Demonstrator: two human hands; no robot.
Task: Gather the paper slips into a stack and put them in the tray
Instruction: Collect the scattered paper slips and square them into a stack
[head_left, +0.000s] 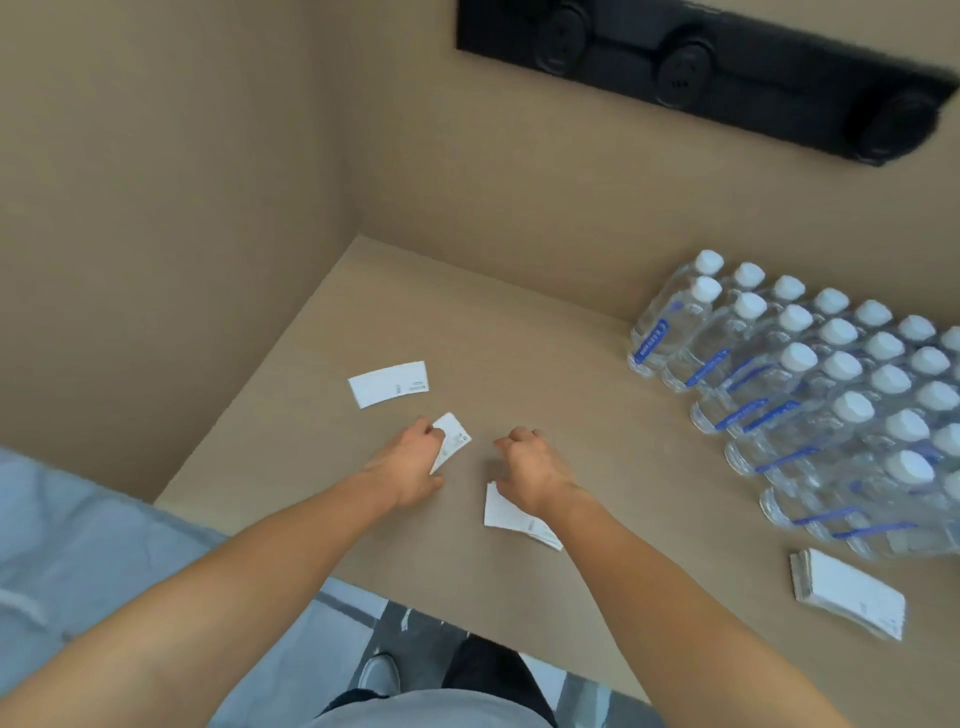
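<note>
Left hand (413, 465) pinches a small white paper slip (453, 440); right hand (530, 467) hovers curled and empty, its wrist over a short fanned bundle of white slips (511, 517). One curved white slip (388, 383) lies flat on the tan tabletop (519, 364), just beyond the left hand — long axis left-right, left hand nearer. Print on slips too small to read; no tray in view.

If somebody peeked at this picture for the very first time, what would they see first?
Probably the big block of water bottles with white caps, lined up in rows on the right side of the table. Next, the two bare arms reaching in from below: the left hand holds a paper slip, and the right hand hovers, curled, over slips beneath its wrist. One slip lies alone farther back.
</note>
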